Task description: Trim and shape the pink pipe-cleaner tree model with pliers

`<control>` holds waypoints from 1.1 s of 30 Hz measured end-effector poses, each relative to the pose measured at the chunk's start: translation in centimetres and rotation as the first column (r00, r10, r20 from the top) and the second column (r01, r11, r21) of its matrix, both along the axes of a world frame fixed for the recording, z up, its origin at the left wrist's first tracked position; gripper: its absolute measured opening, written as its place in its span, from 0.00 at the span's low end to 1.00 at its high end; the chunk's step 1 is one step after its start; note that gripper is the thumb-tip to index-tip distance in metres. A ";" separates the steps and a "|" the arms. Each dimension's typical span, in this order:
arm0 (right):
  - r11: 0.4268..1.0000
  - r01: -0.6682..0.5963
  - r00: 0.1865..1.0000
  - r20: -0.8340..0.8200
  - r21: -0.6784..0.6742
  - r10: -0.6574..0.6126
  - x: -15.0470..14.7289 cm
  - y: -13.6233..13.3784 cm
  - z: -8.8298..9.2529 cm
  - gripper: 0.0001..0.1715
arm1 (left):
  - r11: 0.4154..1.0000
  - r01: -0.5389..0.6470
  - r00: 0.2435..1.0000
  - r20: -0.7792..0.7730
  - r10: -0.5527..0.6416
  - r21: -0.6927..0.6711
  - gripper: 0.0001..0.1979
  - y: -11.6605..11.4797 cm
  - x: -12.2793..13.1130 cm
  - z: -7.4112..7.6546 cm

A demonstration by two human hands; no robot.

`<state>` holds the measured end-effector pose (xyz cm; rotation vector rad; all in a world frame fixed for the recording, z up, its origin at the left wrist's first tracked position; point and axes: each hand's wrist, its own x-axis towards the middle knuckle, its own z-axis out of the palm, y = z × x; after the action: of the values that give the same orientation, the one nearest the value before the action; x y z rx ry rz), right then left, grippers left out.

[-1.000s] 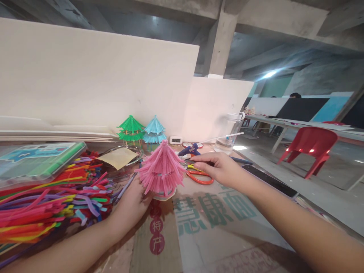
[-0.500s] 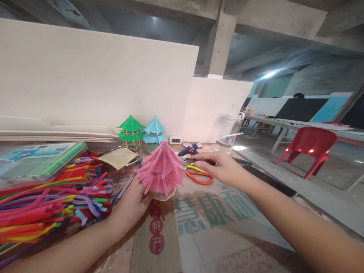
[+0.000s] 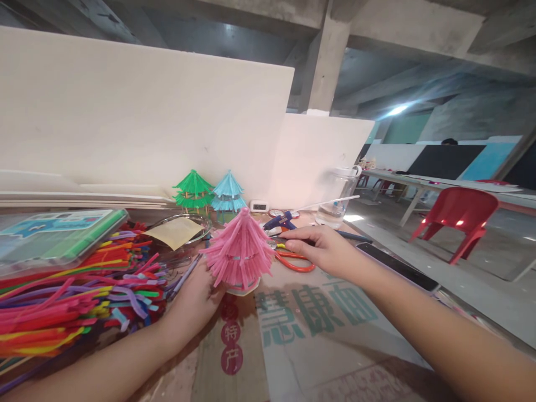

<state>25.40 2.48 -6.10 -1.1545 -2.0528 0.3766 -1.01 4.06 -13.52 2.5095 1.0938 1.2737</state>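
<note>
A pink model pavilion (image 3: 238, 254) with a layered, fringed roof of fuzzy pipe cleaners stands upright in front of me on a pale base. My left hand (image 3: 205, 293) is closed at its left side, and the roof hides the fingertips. To the right, my right hand (image 3: 322, 248) reaches over the tools, thumb and fingers closing on yellow-handled pliers (image 3: 281, 245), mostly covered by the hand. Orange-handled scissors (image 3: 295, 268) lie just below the fingers. A blue hot glue gun (image 3: 280, 221) rests right behind them.
Bundles of coloured pipe cleaners (image 3: 50, 312) and a plastic case (image 3: 62, 237) fill the left. Green (image 3: 193, 192) and light blue pavilions (image 3: 228, 192) stand behind, near a small timer (image 3: 259, 206). A clear jug (image 3: 335, 195) and dark phone (image 3: 400, 268) are at right.
My right hand has come down slightly onto the yellow handles, covering more of them. My left hand and the pink pavilion have stayed in place.
</note>
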 end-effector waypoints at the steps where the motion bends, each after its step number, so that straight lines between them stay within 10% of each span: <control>1: 1.000 0.001 1.000 -0.002 0.000 -0.001 0.0 0.0 0.0 0.17 | 1.000 0.004 1.000 0.000 -0.004 0.001 0.15 0.0 0.0 0.0; 33: 1.000 0.015 1.000 0.019 0.013 -0.015 0.0 -0.1 0.1 0.17 | 1.000 0.019 1.000 0.020 -0.019 0.015 0.16 0.2 0.0 -0.3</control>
<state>25.38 2.41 -5.97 -1.1691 -2.0586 0.3456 -0.97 4.30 -13.81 2.5053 1.0574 1.3039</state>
